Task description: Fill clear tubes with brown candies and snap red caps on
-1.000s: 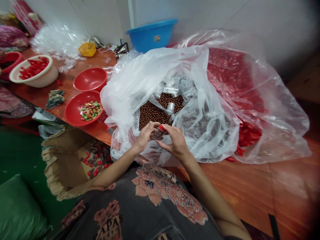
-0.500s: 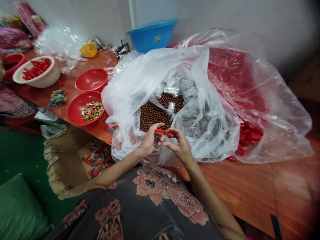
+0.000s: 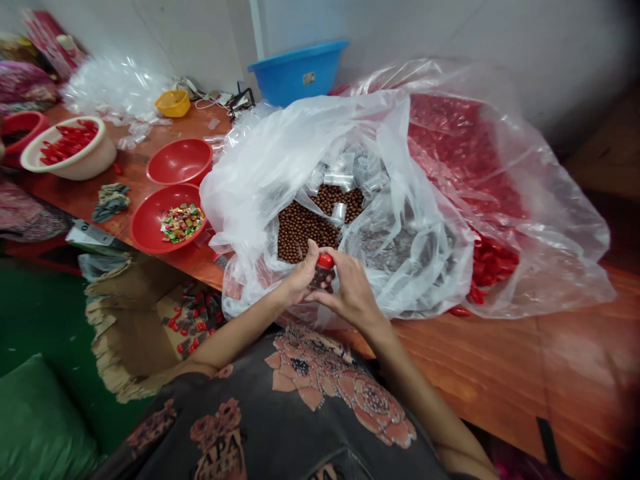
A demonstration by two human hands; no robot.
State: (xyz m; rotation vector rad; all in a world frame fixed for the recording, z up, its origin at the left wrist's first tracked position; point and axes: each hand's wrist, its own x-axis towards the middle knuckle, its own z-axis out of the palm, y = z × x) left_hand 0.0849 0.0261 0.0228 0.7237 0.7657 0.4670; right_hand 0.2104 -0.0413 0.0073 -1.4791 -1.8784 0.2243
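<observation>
A small clear jar [image 3: 323,279] with a red cap [image 3: 325,261] and dark contents is held between my two hands, in front of my chest. My left hand [image 3: 302,279] wraps the jar from the left, its thumb up beside the cap. From the right, my right hand [image 3: 351,281] closes on the jar, fingertips by the cap and thumb lower down. Just beyond lie many brown candy balls [image 3: 305,233] in a large translucent plastic bag [image 3: 250,193]. Empty clear plastic jars [image 3: 339,213] rest on and behind the balls.
At right, a clear bag [image 3: 555,267] holds red plastic pieces [image 3: 493,263]. Red bowls, one with wrapped candies [image 3: 181,223], stand left. A cardboard box [image 3: 125,333] with filled jars is below the table edge. Behind are a blue basin [image 3: 300,73] and a white basin [image 3: 95,157].
The jar has turned so its red cap faces up between my hands. My right hand has moved left, closer around it. The view has shifted slightly.
</observation>
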